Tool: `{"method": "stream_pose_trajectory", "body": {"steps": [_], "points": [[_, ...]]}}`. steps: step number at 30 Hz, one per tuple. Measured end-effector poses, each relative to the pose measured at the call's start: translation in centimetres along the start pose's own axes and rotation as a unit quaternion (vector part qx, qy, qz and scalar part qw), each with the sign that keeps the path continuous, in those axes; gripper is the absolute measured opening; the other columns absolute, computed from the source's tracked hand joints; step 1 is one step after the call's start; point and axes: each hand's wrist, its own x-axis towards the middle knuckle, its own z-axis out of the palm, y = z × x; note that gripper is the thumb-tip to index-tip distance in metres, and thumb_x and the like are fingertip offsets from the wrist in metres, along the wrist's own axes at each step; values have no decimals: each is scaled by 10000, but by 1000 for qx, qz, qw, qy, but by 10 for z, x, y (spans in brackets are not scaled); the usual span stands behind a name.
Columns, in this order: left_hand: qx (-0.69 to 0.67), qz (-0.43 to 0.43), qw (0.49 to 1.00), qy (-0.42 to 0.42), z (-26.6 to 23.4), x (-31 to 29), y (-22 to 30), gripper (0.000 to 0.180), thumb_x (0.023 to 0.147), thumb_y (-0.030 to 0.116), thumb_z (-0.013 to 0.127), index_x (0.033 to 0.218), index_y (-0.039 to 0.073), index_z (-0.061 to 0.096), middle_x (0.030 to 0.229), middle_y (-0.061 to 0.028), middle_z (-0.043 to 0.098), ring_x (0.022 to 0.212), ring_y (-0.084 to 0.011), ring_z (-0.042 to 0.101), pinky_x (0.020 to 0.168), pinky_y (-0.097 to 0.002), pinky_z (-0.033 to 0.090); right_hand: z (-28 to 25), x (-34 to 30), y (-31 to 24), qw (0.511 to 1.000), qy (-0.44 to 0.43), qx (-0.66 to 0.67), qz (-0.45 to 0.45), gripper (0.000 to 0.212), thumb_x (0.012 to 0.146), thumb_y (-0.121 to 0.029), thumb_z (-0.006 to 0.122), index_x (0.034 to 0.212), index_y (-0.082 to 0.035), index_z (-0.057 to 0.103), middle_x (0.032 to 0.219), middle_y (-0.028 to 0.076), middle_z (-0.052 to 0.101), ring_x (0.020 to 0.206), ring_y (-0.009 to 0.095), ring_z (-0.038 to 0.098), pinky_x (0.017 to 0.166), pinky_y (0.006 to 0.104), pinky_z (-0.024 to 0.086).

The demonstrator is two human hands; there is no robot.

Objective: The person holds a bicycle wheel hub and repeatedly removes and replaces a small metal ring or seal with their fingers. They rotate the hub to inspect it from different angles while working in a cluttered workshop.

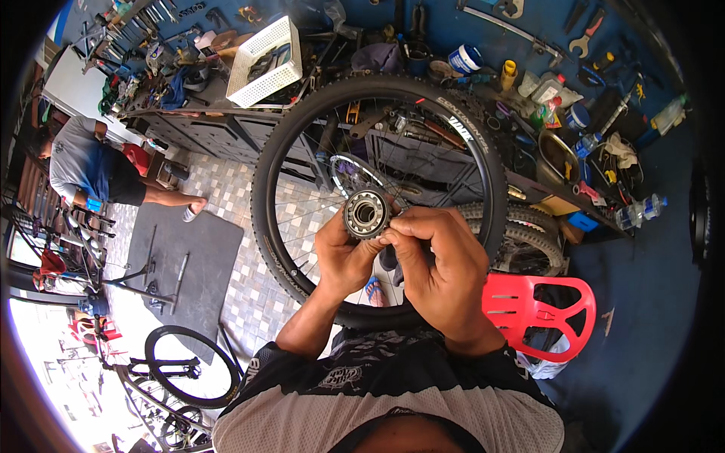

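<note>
- Between my two hands, in front of my chest, sits the round metal hub (366, 214), its ringed, hollow end facing up toward me
- Around it spreads the bicycle wheel (266, 196), a black knobbly tyre with thin spokes running behind my hands; what bears its weight I cannot tell
- My left hand (341, 253) curls about the hub from the left and below, thumb lying along the lower rim, the other fingers mostly hidden behind it
- My right hand (447, 264) is nearly closed, thumb and forefinger tips brought together at the hub's lower right edge, the rest folded in; whether something tiny is pinched there I cannot tell
- Through the spokes, below the hub, shows a foot in a blue-strapped sandal (374, 291)
- Beyond the wheel runs a workbench (219, 140) crowded with tools, a white basket (264, 92) standing on it
- To my right are a red plastic chair (526, 306) and more tyres (540, 241), near the blue wall (649, 234)
- Off to my left, a person in a grey shirt (79, 155) is beside a dark mat (202, 249) on the tiled floor (215, 177)
</note>
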Motion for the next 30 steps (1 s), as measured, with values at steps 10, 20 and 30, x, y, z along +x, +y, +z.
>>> {"method": "stream_pose_trajectory", "body": {"steps": [10, 20, 30], "points": [[-265, -78, 960, -29, -1, 3, -9, 532, 939, 272, 794, 1316, -63, 623, 1198, -135, 693, 1090, -200, 653, 969, -344, 505, -6, -5, 3, 987, -7, 127, 99, 195, 868, 14, 796, 1039, 2, 704, 1000, 124, 743, 897, 248, 719, 757, 330, 563], [-146, -70, 986, -37, -10, 3, -4, 494, 918, 187, 818, 1298, -73, 638, 1219, -118, 713, 1121, -184, 659, 1021, -342, 509, -2, 9, 7, 998, 16, 50, -24, 208, 854, 67, 777, 1044, 12, 714, 988, 124, 725, 890, 226, 703, 756, 322, 566], [-118, -46, 990, -56, -13, 13, 3, 517, 947, 183, 782, 1356, -79, 603, 1410, -216, 626, 1279, -251, 611, 1106, -395, 469, 2, 11, 16, 998, 26, 49, -5, 221, 829, 23, 806, 1031, -20, 726, 964, 103, 728, 838, 256, 690, 715, 343, 545]]}}
